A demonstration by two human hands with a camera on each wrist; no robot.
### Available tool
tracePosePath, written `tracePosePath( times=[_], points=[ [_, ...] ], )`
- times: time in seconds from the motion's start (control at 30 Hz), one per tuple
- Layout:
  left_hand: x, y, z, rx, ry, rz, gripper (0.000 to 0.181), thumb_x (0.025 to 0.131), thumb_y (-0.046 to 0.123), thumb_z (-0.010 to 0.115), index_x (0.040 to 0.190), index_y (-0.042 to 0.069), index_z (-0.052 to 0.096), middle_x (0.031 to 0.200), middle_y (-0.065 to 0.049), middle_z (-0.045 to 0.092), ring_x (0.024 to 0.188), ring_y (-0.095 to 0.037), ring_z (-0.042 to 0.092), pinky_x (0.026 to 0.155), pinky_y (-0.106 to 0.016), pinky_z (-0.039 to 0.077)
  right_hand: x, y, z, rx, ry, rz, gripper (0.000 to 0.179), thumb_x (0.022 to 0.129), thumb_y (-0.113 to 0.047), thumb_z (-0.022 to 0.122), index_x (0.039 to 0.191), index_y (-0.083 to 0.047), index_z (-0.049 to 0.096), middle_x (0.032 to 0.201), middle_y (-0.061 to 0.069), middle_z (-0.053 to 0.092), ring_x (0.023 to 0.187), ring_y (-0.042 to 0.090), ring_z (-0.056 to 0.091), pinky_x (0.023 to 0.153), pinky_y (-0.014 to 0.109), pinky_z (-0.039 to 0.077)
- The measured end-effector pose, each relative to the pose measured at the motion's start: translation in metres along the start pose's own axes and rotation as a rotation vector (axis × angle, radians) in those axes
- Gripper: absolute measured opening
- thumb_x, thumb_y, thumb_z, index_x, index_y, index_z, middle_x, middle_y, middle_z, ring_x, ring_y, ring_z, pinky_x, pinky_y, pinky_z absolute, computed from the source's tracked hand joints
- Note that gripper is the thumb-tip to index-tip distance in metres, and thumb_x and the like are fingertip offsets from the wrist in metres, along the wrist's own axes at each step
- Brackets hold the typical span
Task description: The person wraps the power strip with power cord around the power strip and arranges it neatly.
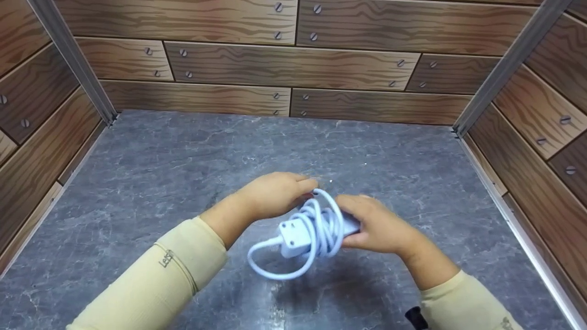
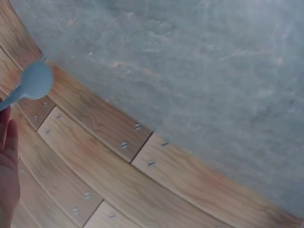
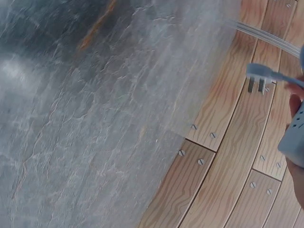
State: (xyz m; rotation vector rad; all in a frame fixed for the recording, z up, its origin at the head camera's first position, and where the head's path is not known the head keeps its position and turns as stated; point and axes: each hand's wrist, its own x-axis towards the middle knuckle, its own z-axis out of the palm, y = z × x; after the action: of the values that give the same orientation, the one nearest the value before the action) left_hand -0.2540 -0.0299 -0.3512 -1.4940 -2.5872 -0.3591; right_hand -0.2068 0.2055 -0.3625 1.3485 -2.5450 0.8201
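Note:
A white power strip (image 1: 295, 234) is held up above the grey surface, its cord (image 1: 337, 215) wound round its middle in several turns. One loose loop hangs off the near end. My right hand (image 1: 378, 227) grips the strip's far right end, thumb below and fingers above. At the cord's upper loop, my left hand (image 1: 277, 195) pinches the cord close to its plug. The plug (image 3: 259, 71) shows its flat metal prongs in the right wrist view; its rounded back appears beside the left hand (image 2: 7, 166) in the left wrist view. In the head view the left fingers hide the plug.
A grey marbled tabletop (image 1: 206, 151) lies under both hands. Wood-print panels (image 1: 293, 64) wall it at the back and on both sides, with metal corner posts (image 1: 509, 68) between them. A small black object (image 1: 416, 317) sits by the right sleeve.

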Motion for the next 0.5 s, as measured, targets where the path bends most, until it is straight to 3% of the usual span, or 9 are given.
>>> tracePosePath(
  times=[0.1,0.2,0.33,0.43,0.5],
  points=[
    [-0.005,-0.002,0.005,-0.106,-0.012,-0.067,0.01,0.096,0.022,0.045,0.099,0.018,0.053,0.089,0.004,0.059,0.079,-0.014,0.057,0.071,-0.03,0.047,0.001,-0.003,-0.003,0.17,0.028,0.044,0.048,0.067,-0.021,0.079,0.109,-0.013,0.057,0.096,-0.004,0.06,0.084,0.01,0.055,0.076,0.03,0.046],
    [-0.006,0.0,0.009,-0.229,-0.024,-0.159,0.021,0.095,0.024,0.045,0.112,0.019,0.057,0.104,0.003,0.063,0.094,-0.015,0.06,0.083,-0.03,0.047,0.002,-0.005,-0.007,0.292,0.1,0.07,0.049,0.066,-0.01,0.078,0.109,-0.009,0.057,0.097,-0.002,0.06,0.087,0.011,0.055,0.078,0.028,0.047],
    [-0.003,0.003,0.018,-0.273,0.062,-0.135,0.021,0.095,0.019,0.047,0.104,0.008,0.061,0.097,-0.004,0.066,0.09,-0.017,0.062,0.081,-0.028,0.048,0.004,-0.006,-0.013,0.37,0.262,0.091,0.049,0.06,0.003,0.073,0.106,-0.001,0.055,0.096,-0.004,0.059,0.088,0.009,0.054,0.081,0.022,0.044],
    [-0.002,0.006,0.022,-0.296,0.144,-0.089,0.012,0.094,0.014,0.048,0.092,0.007,0.058,0.081,-0.003,0.064,0.075,-0.014,0.06,0.069,-0.025,0.048,0.005,-0.006,-0.016,0.379,0.352,0.138,0.049,0.06,0.008,0.071,0.105,0.003,0.054,0.096,-0.005,0.058,0.088,0.009,0.053,0.081,0.02,0.043],
    [-0.002,0.01,0.022,-0.381,0.165,-0.124,0.011,0.094,0.014,0.049,0.097,0.008,0.057,0.083,-0.001,0.064,0.075,-0.012,0.059,0.069,-0.024,0.048,0.006,-0.006,-0.016,0.358,0.379,0.192,0.049,0.061,0.007,0.072,0.107,0.003,0.054,0.098,-0.005,0.058,0.089,0.01,0.053,0.081,0.02,0.043]
  ],
)
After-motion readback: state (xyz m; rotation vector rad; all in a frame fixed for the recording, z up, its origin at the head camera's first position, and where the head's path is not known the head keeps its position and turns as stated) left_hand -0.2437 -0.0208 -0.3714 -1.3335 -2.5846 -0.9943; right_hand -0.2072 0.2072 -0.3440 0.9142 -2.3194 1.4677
